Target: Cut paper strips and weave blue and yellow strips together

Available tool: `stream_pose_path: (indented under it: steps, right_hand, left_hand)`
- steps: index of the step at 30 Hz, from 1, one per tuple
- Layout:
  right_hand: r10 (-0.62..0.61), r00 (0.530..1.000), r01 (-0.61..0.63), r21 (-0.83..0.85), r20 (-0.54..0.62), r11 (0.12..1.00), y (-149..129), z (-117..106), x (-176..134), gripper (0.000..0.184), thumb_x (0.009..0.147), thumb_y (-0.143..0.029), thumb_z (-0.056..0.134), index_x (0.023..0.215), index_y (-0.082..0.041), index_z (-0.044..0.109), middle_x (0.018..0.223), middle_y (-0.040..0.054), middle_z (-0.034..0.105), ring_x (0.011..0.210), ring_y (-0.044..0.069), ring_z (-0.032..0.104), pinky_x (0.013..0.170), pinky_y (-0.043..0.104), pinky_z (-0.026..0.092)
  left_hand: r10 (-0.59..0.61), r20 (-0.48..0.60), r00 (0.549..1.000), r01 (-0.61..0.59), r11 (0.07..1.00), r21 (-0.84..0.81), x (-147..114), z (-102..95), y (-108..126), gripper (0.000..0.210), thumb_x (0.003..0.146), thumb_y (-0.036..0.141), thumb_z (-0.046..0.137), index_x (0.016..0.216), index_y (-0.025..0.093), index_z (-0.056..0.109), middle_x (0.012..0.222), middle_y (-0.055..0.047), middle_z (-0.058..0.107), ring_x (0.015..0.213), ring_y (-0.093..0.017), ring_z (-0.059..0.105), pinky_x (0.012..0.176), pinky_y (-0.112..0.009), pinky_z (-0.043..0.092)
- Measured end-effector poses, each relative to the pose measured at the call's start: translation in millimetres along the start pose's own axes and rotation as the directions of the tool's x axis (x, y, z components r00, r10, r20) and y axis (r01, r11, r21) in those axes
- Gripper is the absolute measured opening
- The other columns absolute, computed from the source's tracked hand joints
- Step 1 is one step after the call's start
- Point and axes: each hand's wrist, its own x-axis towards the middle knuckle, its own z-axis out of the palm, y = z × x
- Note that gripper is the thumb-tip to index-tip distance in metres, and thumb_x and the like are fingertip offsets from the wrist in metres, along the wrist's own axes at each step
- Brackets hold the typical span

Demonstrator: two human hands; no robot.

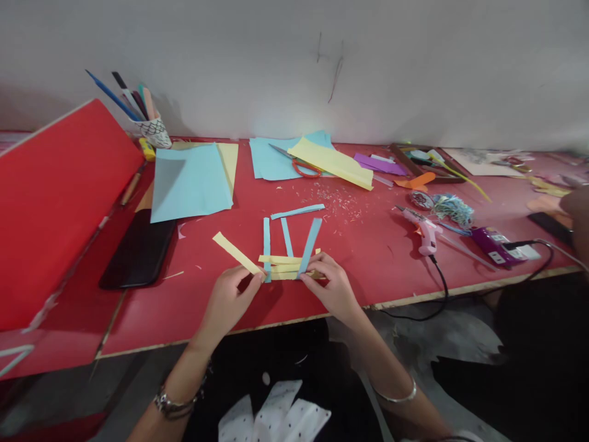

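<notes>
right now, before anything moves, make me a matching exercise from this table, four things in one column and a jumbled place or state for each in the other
Things
1. left hand
2. red-handled scissors
3. right hand
4. pink glue gun

Places or states
A. at the lower end of a slanted blue strip
B. with a black cord running from its handle
C. at the lower end of a slanted yellow strip
D. lying on light blue paper

Right pairs: 1-C, 2-D, 3-A, 4-B
</notes>
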Motion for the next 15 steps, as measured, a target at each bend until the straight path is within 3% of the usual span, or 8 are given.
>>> stream_pose_path:
  steps: [6,10,15]
  right_hand:
    - [-0.014,0.999,0.011,-0.090,-0.037,0.996,2.3,3.5,1.6,0.008,0.075,-0.021,0.053,0.068,-0.019,0.057,0.073,0.0033,0.052,0.072,0.016,0.052,0.061,0.027,0.044]
    - [-0.069,0.996,0.059,-0.174,-0.053,0.983,3.9,6.0,-0.1,0.008,0.074,-0.021,0.053,0.068,-0.019,0.057,0.073,0.0037,0.053,0.073,0.017,0.052,0.062,0.028,0.043]
    - [-0.073,0.997,0.068,-0.171,-0.026,0.983,2.9,4.3,-1.4,0.006,0.073,-0.018,0.053,0.068,-0.019,0.057,0.072,0.0030,0.052,0.073,0.017,0.053,0.065,0.029,0.042]
  left_hand:
    - [0.032,0.034,0.999,-0.031,0.999,-0.026,-0.6,-0.3,-0.5,0.029,0.078,0.037,0.039,0.070,0.018,0.060,0.073,-0.003,0.066,0.070,-0.017,0.059,0.059,-0.026,0.045]
    - [0.099,0.057,0.993,-0.097,0.995,-0.032,1.0,-0.3,-1.6,0.024,0.076,0.029,0.041,0.085,0.019,0.061,0.086,-0.004,0.063,0.082,-0.018,0.057,0.073,-0.029,0.045]
    - [0.235,0.242,0.941,-0.251,0.967,0.037,8.0,-5.5,0.5,0.040,0.073,0.010,0.033,0.102,0.023,0.057,0.094,-0.003,0.056,0.089,-0.015,0.053,0.080,-0.028,0.041]
